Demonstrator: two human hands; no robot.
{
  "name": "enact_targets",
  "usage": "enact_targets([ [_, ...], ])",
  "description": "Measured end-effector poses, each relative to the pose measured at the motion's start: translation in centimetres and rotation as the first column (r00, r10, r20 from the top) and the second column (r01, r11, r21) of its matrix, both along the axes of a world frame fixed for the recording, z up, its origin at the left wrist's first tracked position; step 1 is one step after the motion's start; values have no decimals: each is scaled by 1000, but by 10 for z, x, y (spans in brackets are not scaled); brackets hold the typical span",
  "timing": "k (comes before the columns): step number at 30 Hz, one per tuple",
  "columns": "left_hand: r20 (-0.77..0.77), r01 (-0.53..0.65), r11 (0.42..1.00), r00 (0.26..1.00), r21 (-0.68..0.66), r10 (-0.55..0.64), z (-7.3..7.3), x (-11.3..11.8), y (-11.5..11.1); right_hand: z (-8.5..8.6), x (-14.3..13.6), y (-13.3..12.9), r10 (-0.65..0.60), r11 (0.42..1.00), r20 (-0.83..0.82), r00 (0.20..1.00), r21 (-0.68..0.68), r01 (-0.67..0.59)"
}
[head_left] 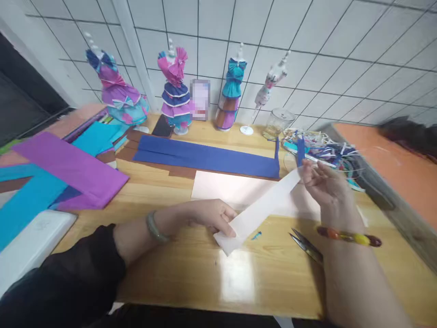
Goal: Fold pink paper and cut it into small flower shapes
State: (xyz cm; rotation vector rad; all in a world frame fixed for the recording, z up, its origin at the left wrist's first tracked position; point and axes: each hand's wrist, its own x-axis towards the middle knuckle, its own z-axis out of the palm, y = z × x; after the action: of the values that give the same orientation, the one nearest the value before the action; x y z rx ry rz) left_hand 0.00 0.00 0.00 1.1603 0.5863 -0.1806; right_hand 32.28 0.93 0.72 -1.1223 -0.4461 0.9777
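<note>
A pale pinkish-white paper strip [264, 205] runs slantwise between my two hands above the wooden table. My left hand [216, 216] pinches its lower end between thumb and fingers. The upper right end is gripped by the fingertips of my right hand [322, 180]. Beneath the strip lies a larger sheet of the same pale colour [221, 184]. Scissors [305, 246] rest on the table by my right wrist, their handles hidden behind the forearm. A tiny blue scrap [256, 235] sits just below the strip.
Blue folded paper [205, 155] stretches across the table behind the pale sheet. Purple paper [71, 168] and turquoise strips pile up at left, near a white box-like object [37, 241]. Dressed miniature mannequins [175, 95] stand along the tiled wall. A clear jar [278, 123] and tangled scraps [336, 152] are at right.
</note>
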Motion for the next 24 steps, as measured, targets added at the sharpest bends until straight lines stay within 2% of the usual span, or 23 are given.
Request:
enact_targets([
  [4,71,21,998,997,-58,-17,-1,-2,3,-8,-16,5,42,999,39,998,20,-43],
  [7,203,-14,995,979,-96,34,2,-3,4,-16,-21,5,51,997,210,976,-62,-39],
  [10,323,-132,986,933,-97,157,8,-5,5,-23,-19,5,35,988,397,917,-153,28],
  [12,396,-268,959,873,-94,283,13,-7,7,-25,-18,5,27,985,448,894,-167,53],
  [14,469,-445,890,768,-100,436,19,-8,11,-25,-19,5,35,985,538,842,-162,63],
  [15,504,-540,835,695,-105,513,22,-8,14,-24,-20,5,30,987,590,807,-146,70],
  [18,592,-783,613,445,-107,672,24,-9,24,-19,-32,3,-50,994,701,711,-31,100],
  [20,605,-859,502,347,-103,716,20,-7,28,-14,-47,0,-105,994,733,673,62,88],
  [21,588,-878,469,332,-93,738,16,-6,29,-11,-55,-3,-101,995,743,661,91,50],
  [22,556,-880,467,349,-82,755,11,-4,29,-8,-65,-6,-73,995,756,651,103,-9],
  [24,479,-837,540,440,-88,760,2,0,26,-4,-86,-13,86,980,776,625,47,-193],
])
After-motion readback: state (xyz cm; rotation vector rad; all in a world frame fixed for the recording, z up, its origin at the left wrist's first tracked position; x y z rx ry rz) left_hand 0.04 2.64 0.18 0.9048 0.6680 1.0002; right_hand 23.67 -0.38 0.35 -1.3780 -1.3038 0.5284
